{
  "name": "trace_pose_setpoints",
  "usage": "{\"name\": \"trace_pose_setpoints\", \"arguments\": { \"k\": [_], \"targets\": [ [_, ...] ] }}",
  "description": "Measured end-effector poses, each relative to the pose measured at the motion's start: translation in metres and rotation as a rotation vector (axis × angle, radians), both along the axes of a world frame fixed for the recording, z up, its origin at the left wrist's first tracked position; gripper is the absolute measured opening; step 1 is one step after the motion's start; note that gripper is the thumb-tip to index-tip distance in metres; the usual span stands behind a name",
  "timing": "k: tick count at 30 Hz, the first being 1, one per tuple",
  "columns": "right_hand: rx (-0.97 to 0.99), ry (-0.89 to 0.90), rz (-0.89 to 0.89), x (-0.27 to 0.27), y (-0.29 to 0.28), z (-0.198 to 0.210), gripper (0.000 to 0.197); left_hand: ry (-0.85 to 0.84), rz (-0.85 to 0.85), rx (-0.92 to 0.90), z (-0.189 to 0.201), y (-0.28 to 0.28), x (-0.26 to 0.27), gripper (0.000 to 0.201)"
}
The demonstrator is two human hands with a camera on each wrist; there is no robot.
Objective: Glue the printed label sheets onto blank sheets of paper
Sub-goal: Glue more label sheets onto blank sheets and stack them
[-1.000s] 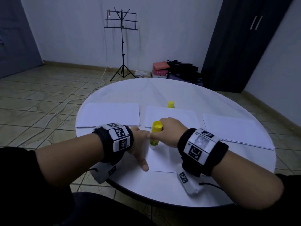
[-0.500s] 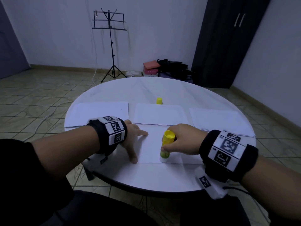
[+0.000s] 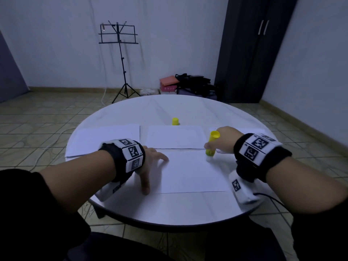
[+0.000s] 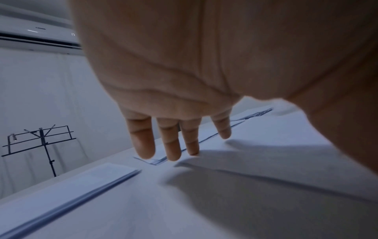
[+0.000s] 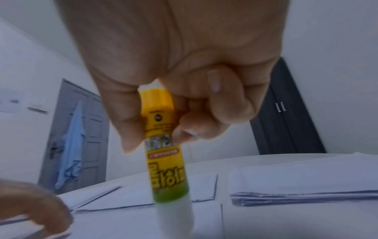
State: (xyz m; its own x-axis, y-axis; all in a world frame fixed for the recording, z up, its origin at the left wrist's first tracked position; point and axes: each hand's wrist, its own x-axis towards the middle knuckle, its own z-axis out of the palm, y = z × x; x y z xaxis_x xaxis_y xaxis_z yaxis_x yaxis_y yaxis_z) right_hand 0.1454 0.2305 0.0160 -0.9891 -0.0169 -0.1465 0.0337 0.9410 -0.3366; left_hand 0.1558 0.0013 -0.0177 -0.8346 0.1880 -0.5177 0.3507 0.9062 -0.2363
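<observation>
My left hand point(image 3: 150, 162) still presses flat, fingers spread, on the near sheet point(image 3: 190, 172). My right hand point(image 3: 224, 141) grips the glue stick point(image 3: 211, 147), which has slid from the sheet's middle to its far right corner.

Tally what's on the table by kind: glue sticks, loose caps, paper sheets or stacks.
Glue stick, held by the right hand: 1
Yellow cap, standing loose: 1
Paper stacks at the back: 3
Single front sheet, under the left hand: 1
Total: 6
</observation>
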Motion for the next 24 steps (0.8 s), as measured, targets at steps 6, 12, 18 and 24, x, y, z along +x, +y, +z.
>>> {"name": "trace_pose_setpoints", "arguments": {
  "k": [6, 12, 18, 24],
  "targets": [
    [0.039, -0.105, -0.018, 0.006, 0.004, -0.003, 0.031, 0.005, -0.005, -0.023, -0.003, 0.001, -0.003, 0.115],
    [-0.046, -0.259, 0.084, 0.044, 0.025, 0.006, 0.02, 0.015, 0.029, 0.001, -0.004, -0.001, -0.002, 0.115],
    [-0.296, -0.081, -0.133, 0.031, 0.054, -0.013, 0.018, 0.063, 0.093, 0.019, -0.006, -0.004, 0.002, 0.133],
    [-0.444, -0.001, -0.287, 0.021, 0.06, -0.036, 0.017, 0.112, 0.125, 0.09, -0.008, -0.005, 0.012, 0.111]
  ]
}}
